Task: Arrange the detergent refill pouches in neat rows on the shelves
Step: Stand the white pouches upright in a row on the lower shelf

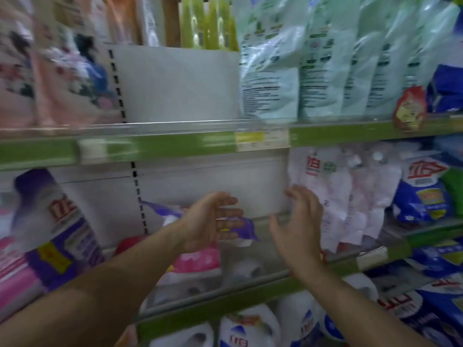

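The shelving fills nearly everything, green-edged and stacked in tiers. The upper shelf (155, 144) carries tall pale green pouches (270, 71) on the right and pinkish packs on the left, with a wide bare gap of white back panel between them. The middle shelf (250, 288), where the person is working, has the same kind of gap. To its right stand the white refill pouches (333, 196), leaning together in a loose row, with blue detergent bags (423, 194) beyond them. To its left a large purple-and-white pouch (52, 221) tilts over pink packs. Lying flat in the gap is a smaller purple pouch (240, 227), with a pink pack (198, 259) just in front of it. White jugs sit on the shelf below.

The left hand (210, 221) is spread wide and holds nothing; its fingers are in front of the purple pouch, though with the blur I can't tell whether they touch it. The right hand (300, 221) is likewise spread, fingers loose, just beside the nearest white pouch, gripping nothing.

These pouches look soft, glossy and liquid-filled, so I'd expect them to be heavy at the base, floppy higher up and slippery. Best taken by both side seams low down, or with one palm under the base, then stood upright against a neighbour.
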`<state>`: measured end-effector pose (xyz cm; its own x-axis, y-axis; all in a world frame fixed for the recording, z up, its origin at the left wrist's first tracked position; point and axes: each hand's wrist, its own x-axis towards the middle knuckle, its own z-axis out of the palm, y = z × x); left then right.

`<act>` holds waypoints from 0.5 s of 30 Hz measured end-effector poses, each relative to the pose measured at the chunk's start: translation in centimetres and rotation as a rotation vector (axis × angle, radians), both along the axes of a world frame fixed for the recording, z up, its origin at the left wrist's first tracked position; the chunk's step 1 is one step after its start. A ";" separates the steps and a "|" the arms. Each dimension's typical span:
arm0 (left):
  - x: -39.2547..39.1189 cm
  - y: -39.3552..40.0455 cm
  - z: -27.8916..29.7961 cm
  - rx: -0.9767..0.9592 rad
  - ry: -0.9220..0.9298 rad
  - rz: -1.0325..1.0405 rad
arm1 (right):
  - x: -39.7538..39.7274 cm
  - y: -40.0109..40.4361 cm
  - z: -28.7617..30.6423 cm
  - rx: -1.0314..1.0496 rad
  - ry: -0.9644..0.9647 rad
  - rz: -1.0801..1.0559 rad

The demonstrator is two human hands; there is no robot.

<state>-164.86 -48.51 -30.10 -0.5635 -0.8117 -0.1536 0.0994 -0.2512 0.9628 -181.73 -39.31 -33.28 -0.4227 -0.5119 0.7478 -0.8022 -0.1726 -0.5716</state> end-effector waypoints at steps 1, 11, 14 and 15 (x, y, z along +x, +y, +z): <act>2.0 0.5 0.0 -0.002 -0.002 -0.066 | 1.9 -0.2 -0.3 0.038 0.042 0.077; 13.7 1.9 -1.0 -0.630 -0.606 -0.079 | 13.7 -1.5 -4.9 0.245 0.536 0.445; 13.8 0.6 -0.6 -0.789 -0.756 0.004 | 16.0 -3.2 -6.1 0.453 0.706 0.454; 13.7 0.2 -0.7 -0.769 -0.745 0.038 | 16.8 -3.8 -6.4 0.496 0.745 0.419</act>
